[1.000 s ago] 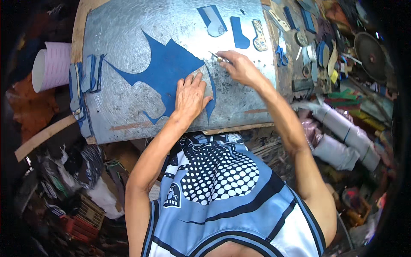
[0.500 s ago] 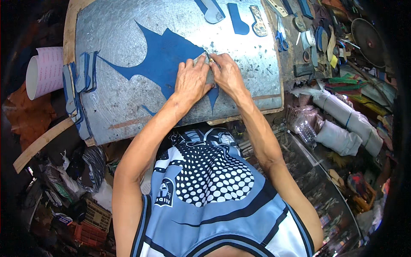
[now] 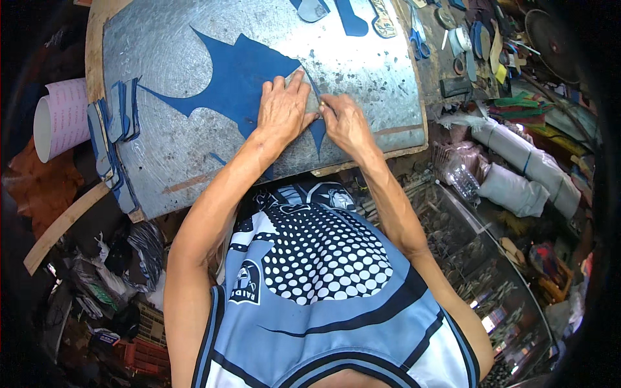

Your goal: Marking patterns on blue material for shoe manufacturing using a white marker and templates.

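A blue sheet of leather-like material with curved cut-outs and pointed corners lies on a scratched metal-topped table. My left hand rests on it with fingers stretched out, pressing down a grey flat template that is mostly covered by the hand. Right beside it, my right hand is closed around a slim knife at the template's right edge. Only a little of the knife shows between the fingers. A narrow blue point of the sheet reaches toward me below the hands.
Blue cut pieces are stacked at the table's left edge, near a white roll. More blue pieces and a patterned template lie at the far side. Blue-handled scissors and tape rolls are at the right.
My right hand has slid toward me along the template's edge with the knife. The left hand still presses on the template. The whole view has shifted slightly.
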{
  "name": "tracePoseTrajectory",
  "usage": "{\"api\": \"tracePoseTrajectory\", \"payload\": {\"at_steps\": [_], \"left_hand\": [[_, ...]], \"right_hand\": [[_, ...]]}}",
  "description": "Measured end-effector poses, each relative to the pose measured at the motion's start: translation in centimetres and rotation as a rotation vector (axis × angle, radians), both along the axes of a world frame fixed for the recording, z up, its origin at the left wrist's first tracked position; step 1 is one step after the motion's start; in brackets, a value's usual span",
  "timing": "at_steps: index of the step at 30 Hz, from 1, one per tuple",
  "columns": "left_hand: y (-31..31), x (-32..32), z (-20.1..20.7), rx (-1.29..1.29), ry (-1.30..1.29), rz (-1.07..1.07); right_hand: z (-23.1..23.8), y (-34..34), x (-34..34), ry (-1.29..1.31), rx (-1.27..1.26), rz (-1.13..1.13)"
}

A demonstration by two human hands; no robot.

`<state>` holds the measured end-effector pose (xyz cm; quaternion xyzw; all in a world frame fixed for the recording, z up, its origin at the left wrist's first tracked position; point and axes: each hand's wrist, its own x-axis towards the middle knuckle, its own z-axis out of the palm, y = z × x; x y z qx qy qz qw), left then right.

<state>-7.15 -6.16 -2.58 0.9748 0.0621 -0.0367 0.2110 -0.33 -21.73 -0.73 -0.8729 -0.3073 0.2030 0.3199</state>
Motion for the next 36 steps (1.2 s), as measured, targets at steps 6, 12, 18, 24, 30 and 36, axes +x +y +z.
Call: {"api": "tracePoseTrajectory", "payload": {"at_steps": [6, 12, 18, 24, 30, 36], "left_hand": [[0.1, 0.5, 0.3, 0.046, 0.005, -0.031], [0.3, 0.8, 0.8, 0.049, 0.05, -0.06], [1.3, -1.3, -0.4, -0.015, -0.107, -0.105], [1.5, -2.7, -1.1, -0.079, -0.245, -0.075], [1.4, -3.4, -1.2, -0.252, -0.387, 0.043], [-2.2, -4.2, -1.7, -0.179, -0.324, -0.001]], "right_hand": [[1.3, -2.6, -3.5, 0.073, -0.003, -0.125], [1.9, -4.2, -6.9, 0.036, -0.074, -0.188], [2.1, -4.3, -7.0, -0.186, -0.175, -0.068], [2.8, -2.7, -4.7, -0.297, -0.091, 0.014], [3.1, -2.0, -3.9, 0.447, 0.359, -0.356], [1.8, -3.3, -2.3, 1.011, 0.451, -0.654]]}}
